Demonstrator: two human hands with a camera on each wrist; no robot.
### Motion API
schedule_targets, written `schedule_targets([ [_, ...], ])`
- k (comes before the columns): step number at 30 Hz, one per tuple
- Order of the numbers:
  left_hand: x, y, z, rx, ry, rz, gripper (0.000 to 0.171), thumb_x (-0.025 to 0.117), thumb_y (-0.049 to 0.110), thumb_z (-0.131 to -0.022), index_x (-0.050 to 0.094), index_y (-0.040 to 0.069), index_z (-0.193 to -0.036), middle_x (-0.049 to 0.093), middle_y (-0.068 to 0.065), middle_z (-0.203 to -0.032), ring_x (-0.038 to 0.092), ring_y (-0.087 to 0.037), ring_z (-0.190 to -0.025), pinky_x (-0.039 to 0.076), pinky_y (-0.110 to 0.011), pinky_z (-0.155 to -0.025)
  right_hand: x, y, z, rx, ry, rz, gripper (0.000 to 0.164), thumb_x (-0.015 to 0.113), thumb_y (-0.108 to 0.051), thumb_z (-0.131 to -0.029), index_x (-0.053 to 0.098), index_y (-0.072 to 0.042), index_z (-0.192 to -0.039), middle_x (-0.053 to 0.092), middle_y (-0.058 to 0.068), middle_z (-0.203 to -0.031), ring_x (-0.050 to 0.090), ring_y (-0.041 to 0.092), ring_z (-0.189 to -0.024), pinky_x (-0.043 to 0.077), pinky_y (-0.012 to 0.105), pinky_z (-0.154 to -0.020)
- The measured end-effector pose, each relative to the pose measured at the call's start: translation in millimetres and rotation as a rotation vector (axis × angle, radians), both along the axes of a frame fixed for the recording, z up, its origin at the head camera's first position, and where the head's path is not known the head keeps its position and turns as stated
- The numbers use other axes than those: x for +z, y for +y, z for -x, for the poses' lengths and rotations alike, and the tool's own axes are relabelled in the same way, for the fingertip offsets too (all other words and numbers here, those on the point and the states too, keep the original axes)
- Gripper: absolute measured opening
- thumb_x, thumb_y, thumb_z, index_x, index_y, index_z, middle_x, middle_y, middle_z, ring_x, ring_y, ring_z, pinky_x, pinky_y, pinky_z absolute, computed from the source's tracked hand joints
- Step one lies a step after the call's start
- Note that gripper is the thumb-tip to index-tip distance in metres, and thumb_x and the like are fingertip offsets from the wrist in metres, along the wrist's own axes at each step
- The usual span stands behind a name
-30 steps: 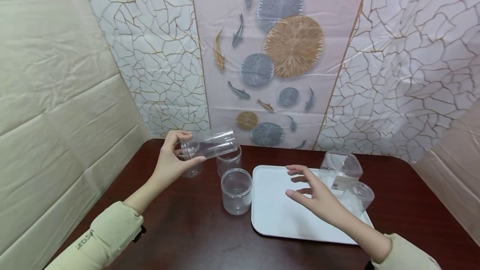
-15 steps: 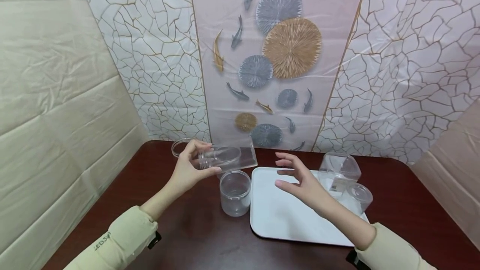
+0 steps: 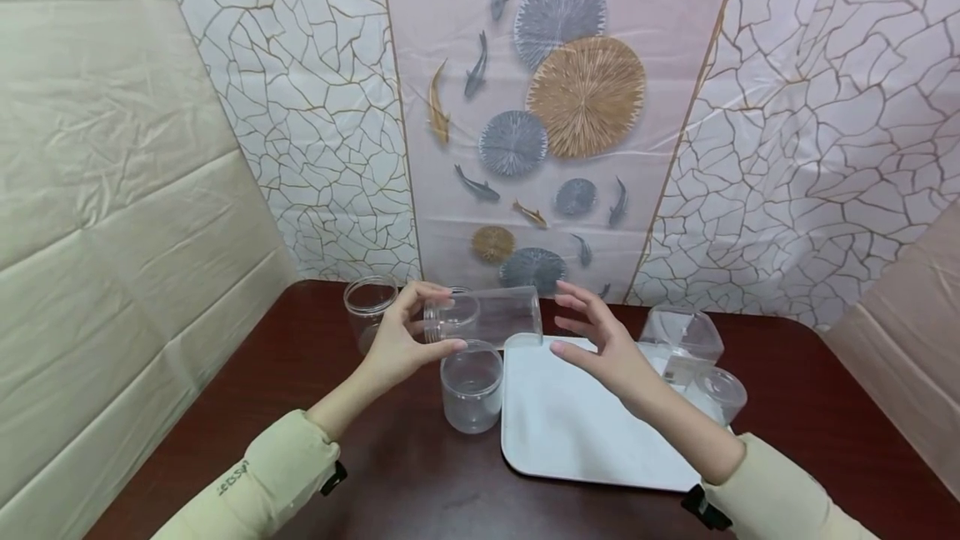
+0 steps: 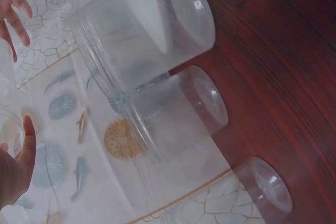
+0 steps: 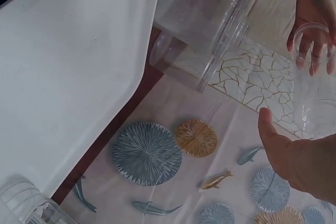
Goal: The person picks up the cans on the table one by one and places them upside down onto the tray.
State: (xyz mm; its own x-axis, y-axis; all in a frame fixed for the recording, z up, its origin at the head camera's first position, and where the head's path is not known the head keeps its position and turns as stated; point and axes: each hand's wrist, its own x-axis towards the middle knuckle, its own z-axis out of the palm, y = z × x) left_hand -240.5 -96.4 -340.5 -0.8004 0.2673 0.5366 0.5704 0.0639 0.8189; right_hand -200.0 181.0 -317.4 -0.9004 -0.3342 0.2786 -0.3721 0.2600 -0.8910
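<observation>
"Starting with the biggest things, what do you have around you?"

"You face a patterned backdrop (image 3: 322, 107) with fish and round motifs, and below it a dark red table (image 3: 420, 490). Toward your right on it sits a white tray (image 3: 577, 440). Your pale sleeves (image 3: 300, 457) reach in from both sides."

"And the long clear jar (image 3: 498, 315) in your grasp?"

"You have it in the air, on its side, near the tray's rear left corner. Your left hand (image 3: 405, 336) has thumb and fingers bent around its ringed end; the other end points toward your right hand (image 3: 611, 348)."

"How are those right fingers of yours?"

"Loosely spread, thumb apart, with a small gap between them and the jar."

"Which other containers are near you?"

"On the tray's right side you have a squarish clear container (image 3: 686, 332). Three shorter jars stand upright to your left: the front jar (image 3: 472, 398) just beside the tray, the rear jar (image 4: 178, 121) behind it, and the left jar (image 3: 370, 294) beyond your left hand."

"Smallest?"

"A clear cup (image 3: 722, 394) before the squarish container; whether they touch, you can't tell."
</observation>
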Motion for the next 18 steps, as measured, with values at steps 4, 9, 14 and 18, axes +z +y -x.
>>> schedule_targets([
  [4, 3.8, 6, -1.1, -0.023, 0.007, -0.015, 0.056, 0.08, -0.006, -0.066, 0.051, 0.0, -0.114, 0.05, -0.021, -0.125, 0.056, -0.01, -0.11, 0.052, -0.045, -0.089, 4.3, 2, 1.5, 0.001, 0.011, 0.023, 0.066, 0.061, -0.009, -0.09, 0.027, -0.016, -0.147, 0.033, 0.017, -0.146, 0.038, 0.043, -0.13, 0.048, 0.046, -0.094],
  [9, 6.9, 13, -2.2, -0.049, 0.037, -0.046, 0.056, 0.077, -0.009, -0.068, 0.052, -0.001, -0.117, 0.05, -0.022, -0.126, 0.055, -0.006, -0.11, 0.054, -0.033, -0.086, 11.8, 3, 0.7, 0.027, -0.01, 0.077, 0.065, 0.059, -0.008, -0.091, 0.027, -0.021, -0.147, 0.032, 0.017, -0.146, 0.037, 0.043, -0.13, 0.05, 0.027, -0.088],
  [14, 8.2, 20, -4.0, -0.061, 0.088, -0.077, 0.055, 0.077, -0.01, -0.068, 0.052, -0.003, -0.116, 0.05, -0.022, -0.126, 0.054, -0.004, -0.11, 0.054, -0.028, -0.082, 16.6, 3, 1.2, 0.077, -0.077, 0.123, 0.064, 0.057, -0.01, -0.092, 0.026, -0.024, -0.146, 0.026, 0.016, -0.149, 0.032, 0.044, -0.132, 0.05, 0.037, -0.091],
  [18, 9.1, 26, -4.8, -0.066, 0.099, -0.099, 0.054, 0.078, -0.009, -0.067, 0.053, -0.004, -0.115, 0.051, -0.02, -0.124, 0.055, -0.004, -0.109, 0.055, -0.029, -0.081, 17.6, 1, 2.3, 0.108, -0.096, 0.142, 0.064, 0.058, -0.01, -0.092, 0.028, -0.025, -0.145, 0.023, 0.015, -0.151, 0.032, 0.042, -0.13, 0.051, 0.042, -0.09],
])
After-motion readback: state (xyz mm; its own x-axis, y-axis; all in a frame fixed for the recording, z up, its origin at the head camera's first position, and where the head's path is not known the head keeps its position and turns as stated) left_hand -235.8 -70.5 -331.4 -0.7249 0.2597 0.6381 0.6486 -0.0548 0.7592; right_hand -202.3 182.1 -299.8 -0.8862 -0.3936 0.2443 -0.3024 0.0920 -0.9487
